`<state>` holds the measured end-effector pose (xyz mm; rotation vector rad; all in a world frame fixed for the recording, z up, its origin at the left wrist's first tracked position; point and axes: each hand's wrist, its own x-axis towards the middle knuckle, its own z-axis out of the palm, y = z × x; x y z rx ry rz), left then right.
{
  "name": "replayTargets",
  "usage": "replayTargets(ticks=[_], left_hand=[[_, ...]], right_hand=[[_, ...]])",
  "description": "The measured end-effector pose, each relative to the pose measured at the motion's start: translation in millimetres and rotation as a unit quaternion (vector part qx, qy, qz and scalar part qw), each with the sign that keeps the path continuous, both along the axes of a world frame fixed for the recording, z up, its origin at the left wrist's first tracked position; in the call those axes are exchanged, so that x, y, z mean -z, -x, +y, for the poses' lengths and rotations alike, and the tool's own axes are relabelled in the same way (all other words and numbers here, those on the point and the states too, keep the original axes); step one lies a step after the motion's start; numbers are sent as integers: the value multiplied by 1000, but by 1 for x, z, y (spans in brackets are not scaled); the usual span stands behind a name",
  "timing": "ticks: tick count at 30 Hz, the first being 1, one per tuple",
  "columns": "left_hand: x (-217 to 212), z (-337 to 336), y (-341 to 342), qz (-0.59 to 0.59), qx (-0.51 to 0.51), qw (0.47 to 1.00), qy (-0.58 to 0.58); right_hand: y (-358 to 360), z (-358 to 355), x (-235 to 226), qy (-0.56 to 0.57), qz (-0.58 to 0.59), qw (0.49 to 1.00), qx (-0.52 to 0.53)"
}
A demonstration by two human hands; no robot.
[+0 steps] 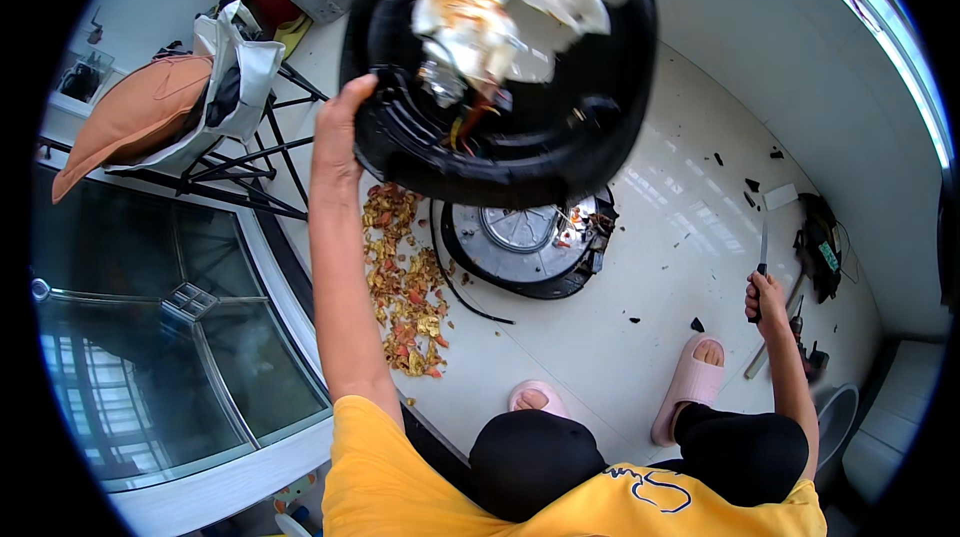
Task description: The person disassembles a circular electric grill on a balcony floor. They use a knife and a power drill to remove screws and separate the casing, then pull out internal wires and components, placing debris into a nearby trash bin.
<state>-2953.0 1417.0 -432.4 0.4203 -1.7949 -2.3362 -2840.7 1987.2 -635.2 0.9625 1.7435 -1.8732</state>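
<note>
My left hand (340, 132) grips the left edge of a black plastic housing (610, 152), broken open at one side and lifted over the floor. Inside it are torn white padding (470, 12), crumpled foil and some coloured wires. Beneath the housing, a round black appliance base with a silver metal disc (515, 230) lies on the floor, broken bits at its right edge. At the right, my right hand (768, 299) is closed around the black handle of a knife (765, 242), its long narrow blade pointing away from me.
Dried peel-like scraps (405, 287) are spread left of the base, beside a black cable (455, 287). Black fragments (752, 185) dot the right floor, near a black part with a green board (825, 252) and a drill-like tool (808, 347). A folding chair (240, 172) stands left.
</note>
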Motion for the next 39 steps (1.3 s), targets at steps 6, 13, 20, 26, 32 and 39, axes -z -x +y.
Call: replayTargets(ticks=[6,13,20,26,32,39], left_hand=[[9,-61,61,165,-298,940,17],[66,-75,98,101,-497,852,134],[100,-49,106,1,-493,810,318],[119,-52,109,-38,-498,780,377],[110,-48,102,-198,-428,711,521],[104,-89,102,-222,-361,768,481]], right_hand=[[6,-30,16,38,0,999,-6],[-5,-25,20,9,28,999,24],[-11,0,20,-82,98,992,20],[-14,5,25,-86,113,989,50],[-15,6,34,-91,115,988,57],[-4,-17,36,-89,122,988,29]])
